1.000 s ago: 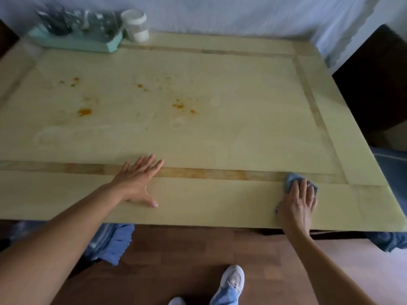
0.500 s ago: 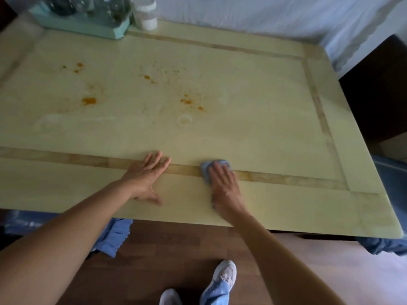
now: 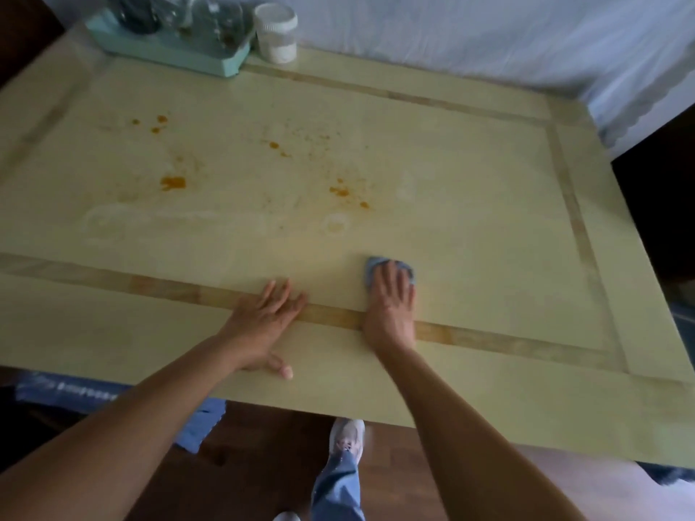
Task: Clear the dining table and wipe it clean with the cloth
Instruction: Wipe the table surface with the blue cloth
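Head | right hand (image 3: 391,306) presses cloth (image 3: 372,267) | left hand (image 3: 263,321) flat

Blue cloth (image 3: 372,267), orange-stained cream table (image 3: 451,204)

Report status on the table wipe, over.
Left hand flat on pale yellow dining table. Right hand presses small blue cloth flat. Orange stains ahead, unwiped. Mint-green tray and white-lidded jar far left corner.
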